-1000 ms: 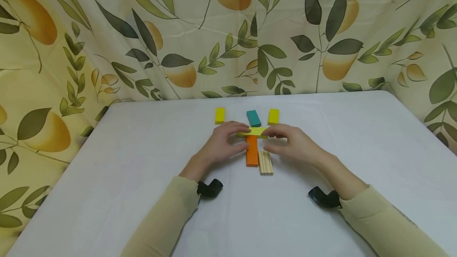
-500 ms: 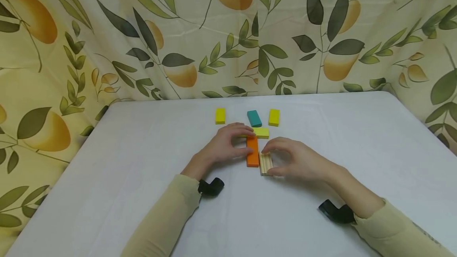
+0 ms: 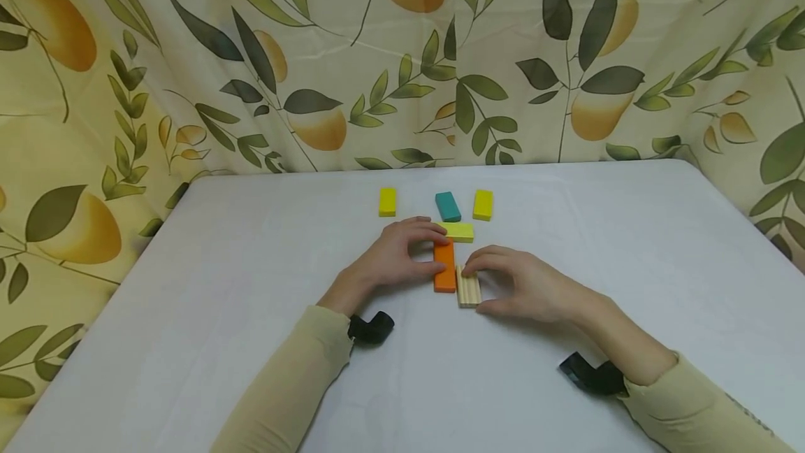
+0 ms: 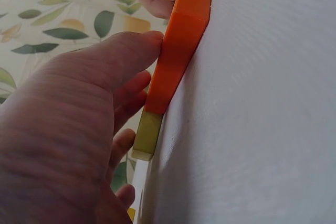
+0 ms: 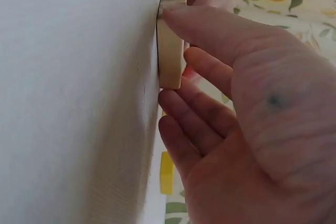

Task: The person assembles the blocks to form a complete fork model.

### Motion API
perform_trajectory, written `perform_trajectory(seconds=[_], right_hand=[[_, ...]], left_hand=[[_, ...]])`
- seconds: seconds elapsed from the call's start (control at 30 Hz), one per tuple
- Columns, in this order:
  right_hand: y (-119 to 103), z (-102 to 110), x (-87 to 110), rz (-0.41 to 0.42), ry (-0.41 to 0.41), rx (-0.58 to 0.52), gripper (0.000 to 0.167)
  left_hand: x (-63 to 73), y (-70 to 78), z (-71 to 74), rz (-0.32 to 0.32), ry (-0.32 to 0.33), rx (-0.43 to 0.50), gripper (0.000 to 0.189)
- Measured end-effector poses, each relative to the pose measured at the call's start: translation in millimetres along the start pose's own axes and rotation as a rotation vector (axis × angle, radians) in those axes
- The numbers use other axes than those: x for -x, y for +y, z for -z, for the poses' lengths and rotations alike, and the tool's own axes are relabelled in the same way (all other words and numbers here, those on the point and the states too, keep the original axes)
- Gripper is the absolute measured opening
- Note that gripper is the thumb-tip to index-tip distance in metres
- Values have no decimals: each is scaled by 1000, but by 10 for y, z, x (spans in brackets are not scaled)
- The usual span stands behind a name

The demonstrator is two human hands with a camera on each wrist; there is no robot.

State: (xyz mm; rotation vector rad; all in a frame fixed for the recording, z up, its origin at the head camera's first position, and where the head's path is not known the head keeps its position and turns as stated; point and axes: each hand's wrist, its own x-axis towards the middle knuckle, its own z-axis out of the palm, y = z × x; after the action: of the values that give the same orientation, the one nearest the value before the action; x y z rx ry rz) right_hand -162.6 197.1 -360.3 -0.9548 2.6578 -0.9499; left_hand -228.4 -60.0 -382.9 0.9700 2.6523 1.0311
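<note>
The right hand (image 3: pixel 518 285) is partly curled, and we see its thumb and forefinger pinching the pale wooden block (image 3: pixel 468 292), thumb at the near right corner and forefinger towards the far end. Just below each wrist, on the near side, we find a black curved device, the right one (image 3: pixel 591 375) and the left one (image 3: pixel 372 328), beside the cream sleeves. To the left of the right hand and a little farther off, the left hand (image 3: pixel 399 254) lies loosely bent with a gap between thumb and forefinger, touching the orange block (image 3: pixel 444 282) without wrapping round it. That block lies lengthwise just beside the wooden one, between the two hands. Under the left hand's farther fingers we make out the light yellow block (image 3: pixel 460 233), set crosswise at the orange block's far end. Beyond the hands, we see a teal block (image 3: pixel 448 207) slightly tilted, with one bright yellow block (image 3: pixel 483 205) to its right and another yellow block (image 3: pixel 387 202) straight ahead of the left hand. Farthest from both hands, past the white table (image 3: pixel 578 208), hangs a fruit-and-leaf patterned cloth (image 3: pixel 390 135).
</note>
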Motion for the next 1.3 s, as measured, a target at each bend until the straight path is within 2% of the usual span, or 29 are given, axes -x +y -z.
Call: perform_trajectory(seconds=[0.53, 0.83, 1.03, 1.3], right_hand=[[-23, 51, 7, -5, 109, -35, 40], [-122, 57, 21, 4, 80, -80, 41], [-221, 22, 61, -33, 29, -88, 46], [-279, -63, 87, 43, -11, -69, 43]], left_hand=[[-1, 38, -19, 30, -9, -5, 35], [-4, 60, -19, 27, -4, -6, 35], [-8, 57, -22, 21, -2, -14, 34], [-8, 51, -27, 24, -2, -14, 35]])
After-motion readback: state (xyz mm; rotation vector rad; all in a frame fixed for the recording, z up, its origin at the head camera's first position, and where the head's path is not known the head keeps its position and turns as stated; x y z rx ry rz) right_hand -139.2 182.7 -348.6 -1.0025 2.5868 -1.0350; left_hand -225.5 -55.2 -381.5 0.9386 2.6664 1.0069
